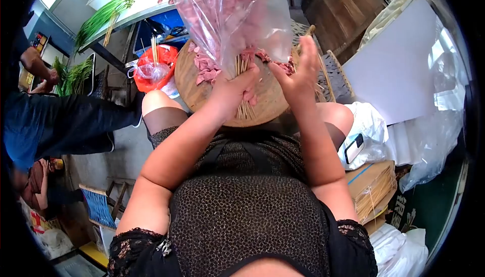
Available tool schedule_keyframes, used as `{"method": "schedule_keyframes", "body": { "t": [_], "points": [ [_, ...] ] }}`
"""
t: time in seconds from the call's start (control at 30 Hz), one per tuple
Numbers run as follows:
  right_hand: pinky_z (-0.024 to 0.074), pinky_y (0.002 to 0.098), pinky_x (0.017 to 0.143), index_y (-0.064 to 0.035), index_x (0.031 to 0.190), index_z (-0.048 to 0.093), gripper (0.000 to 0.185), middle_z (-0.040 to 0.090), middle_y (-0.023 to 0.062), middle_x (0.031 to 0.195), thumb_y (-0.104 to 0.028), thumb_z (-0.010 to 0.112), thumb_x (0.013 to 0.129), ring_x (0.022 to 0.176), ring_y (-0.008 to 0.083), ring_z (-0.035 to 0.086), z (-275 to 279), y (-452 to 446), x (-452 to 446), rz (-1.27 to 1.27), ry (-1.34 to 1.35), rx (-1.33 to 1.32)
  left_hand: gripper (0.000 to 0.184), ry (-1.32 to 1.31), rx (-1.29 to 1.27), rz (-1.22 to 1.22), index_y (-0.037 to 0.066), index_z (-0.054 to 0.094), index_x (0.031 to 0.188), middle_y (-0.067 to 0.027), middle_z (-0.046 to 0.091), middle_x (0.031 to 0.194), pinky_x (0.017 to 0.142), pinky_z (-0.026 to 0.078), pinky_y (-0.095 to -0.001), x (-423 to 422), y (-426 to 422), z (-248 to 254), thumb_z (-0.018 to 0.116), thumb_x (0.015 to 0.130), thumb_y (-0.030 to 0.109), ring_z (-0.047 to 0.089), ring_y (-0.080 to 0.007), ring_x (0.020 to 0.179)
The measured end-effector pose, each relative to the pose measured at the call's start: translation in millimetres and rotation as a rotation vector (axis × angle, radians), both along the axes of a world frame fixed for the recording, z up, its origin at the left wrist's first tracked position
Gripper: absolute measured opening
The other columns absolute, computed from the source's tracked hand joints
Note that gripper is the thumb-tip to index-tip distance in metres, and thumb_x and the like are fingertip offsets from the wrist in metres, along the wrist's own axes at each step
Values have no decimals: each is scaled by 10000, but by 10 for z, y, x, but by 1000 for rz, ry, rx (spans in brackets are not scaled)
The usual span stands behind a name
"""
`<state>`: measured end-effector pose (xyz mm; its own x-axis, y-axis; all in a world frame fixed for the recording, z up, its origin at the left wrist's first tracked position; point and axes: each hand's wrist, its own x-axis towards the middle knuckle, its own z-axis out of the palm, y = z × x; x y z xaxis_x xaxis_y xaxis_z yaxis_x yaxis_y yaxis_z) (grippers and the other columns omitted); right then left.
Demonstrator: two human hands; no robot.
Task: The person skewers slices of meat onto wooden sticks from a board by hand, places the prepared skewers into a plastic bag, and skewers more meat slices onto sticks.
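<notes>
My left hand (233,89) is closed around a bundle of thin bamboo skewers (246,109); their far ends reach the mouth of a clear plastic bag (275,4). Pink raw meat (202,9) fills much of that bag, which rises over the far side of a round wooden block (188,86). Beside the bag, my right hand (301,72) is raised with fingers stretched up and thumb apart, holding nothing. Loose meat pieces (206,69) lie on the block left of the bag. Whether the skewers' tips carry meat is partly hidden by the bag.
A red plastic bag (156,70) with skewers stands left of the block. Green stalks (103,17) lie on a metal table (144,8). Another person's hand (50,76) is near more greens at far left. At right are a white board (391,60), a phone (354,148) and packed skewers (374,198).
</notes>
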<state>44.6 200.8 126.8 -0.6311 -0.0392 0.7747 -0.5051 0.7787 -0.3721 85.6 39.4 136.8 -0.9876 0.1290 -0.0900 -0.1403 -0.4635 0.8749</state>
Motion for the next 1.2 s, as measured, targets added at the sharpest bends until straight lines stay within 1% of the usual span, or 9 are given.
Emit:
{"method": "schedule_keyframes", "body": {
  "t": [0.27, 0.37, 0.47, 0.53, 0.77, 0.9, 0.97, 1.03, 1.2],
  "points": [
    [464, 362, 691, -33, 834, 631, 182, 620, 122, 924, -201, 600, 771, 768, 286, 575, 21, -144, 326, 781, -172, -64, 229, 105, -396, -98, 21, 504, 958, -49, 545, 718, 488, 457, -304, -242, -487, 118, 600, 751, 40, 550, -153, 564],
    [474, 359, 634, -18, 774, 629, 179, 621, 146, 828, -193, 594, 760, 685, 282, 584, 287, -398, 422, 913, -714, -104, 260, 873, -1255, 337, 14, 505, 996, -136, 562, 909, 629, 503, -338, -453, -546, -71, 545, 742, 53, 624, -250, 806],
    [460, 312, 628, -14, 778, 625, 122, 617, 102, 761, -130, 588, 777, 662, 209, 570, 270, -701, 209, 905, -418, 276, 187, 474, -1836, 253, 40, 511, 968, -155, 540, 991, 719, 498, -352, -477, -436, 134, 498, 792, 101, 603, -279, 867],
    [449, 326, 566, 0, 787, 616, 161, 597, 83, 667, -159, 589, 770, 586, 205, 550, 628, -845, 33, 797, -583, 519, 169, 865, -2097, 24, 77, 532, 933, -101, 545, 1029, 790, 462, -383, -588, -475, 101, 473, 802, 167, 595, -239, 895],
    [335, 184, 459, -22, 820, 637, 139, 540, -12, 681, -157, 614, 793, 551, 54, 455, 1048, -352, -500, 933, -1232, -300, 132, 1556, -1678, 210, 97, 594, 781, -1, 575, 915, 732, 416, -341, -671, -802, 378, 587, 654, 130, 541, -178, 794],
    [475, 208, 604, -23, 942, 623, 194, 587, 8, 744, -182, 599, 833, 649, 94, 549, 834, -295, -452, 940, -1305, -598, 183, 1072, -945, -36, 53, 628, 886, -69, 592, 932, 763, 458, -316, -708, -779, 233, 604, 736, 155, 574, -200, 893],
    [462, 217, 627, -22, 1109, 522, 295, 585, 25, 877, -151, 566, 848, 714, 89, 535, 497, -209, -557, 1023, -1287, -598, 233, 1159, -1203, 161, 67, 601, 1006, -66, 597, 967, 722, 462, -304, -755, -681, 45, 608, 783, 135, 561, -173, 888],
    [438, 212, 610, -22, 1179, 488, 351, 578, 21, 909, -122, 557, 850, 713, 76, 514, 406, -294, -468, 1068, -1134, -689, 339, 410, -738, 2, 71, 589, 1032, -119, 612, 901, 766, 457, -348, -633, -577, 83, 622, 698, 25, 587, -258, 879],
    [391, 184, 577, -6, 1053, 566, 297, 559, -12, 797, -143, 636, 799, 664, 51, 491, 275, -632, -174, 674, -692, -310, 320, 774, -967, 483, 25, 553, 1005, -171, 558, 971, 730, 468, -395, -667, -439, -189, 605, 690, 47, 574, -325, 860]
  ]
}}
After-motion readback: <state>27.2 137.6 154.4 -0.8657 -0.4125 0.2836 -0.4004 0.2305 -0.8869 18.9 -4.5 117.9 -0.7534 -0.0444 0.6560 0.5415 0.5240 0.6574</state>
